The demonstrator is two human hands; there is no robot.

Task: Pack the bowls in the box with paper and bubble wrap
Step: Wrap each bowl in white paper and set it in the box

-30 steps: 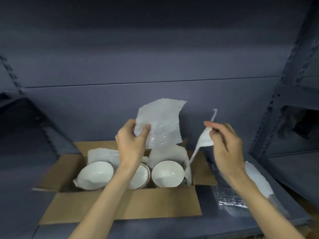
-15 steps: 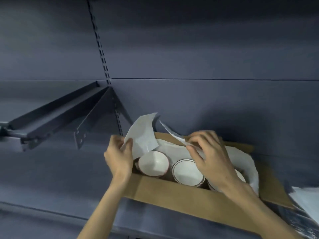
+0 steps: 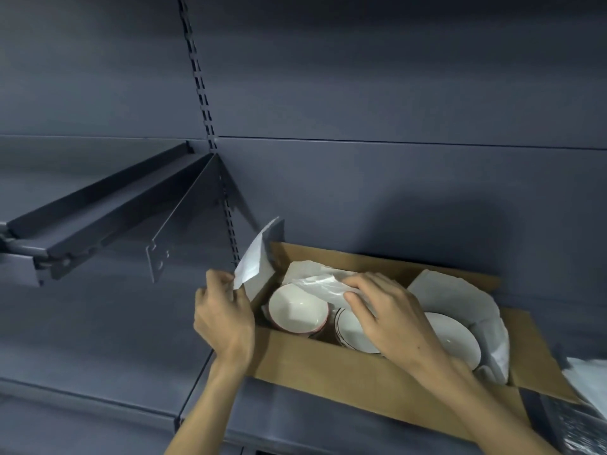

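An open cardboard box sits on a grey shelf and holds three white bowls: a left bowl, a middle bowl partly under my hand, and a right bowl. White paper lines the box's back and right side. My left hand pinches a white sheet at the box's left end, its top standing upright. My right hand pinches a bubble wrap sheet lying over the left and middle bowls.
A dark shelf bracket and a slotted upright stand on the back wall left of the box. More white sheets and bubble wrap lie at the right edge of the shelf.
The view swung left, so the box now sits to the right. Both hands came down from above the box; the right one now lays the wrap over the bowls, the left holds its sheet at the box's end.
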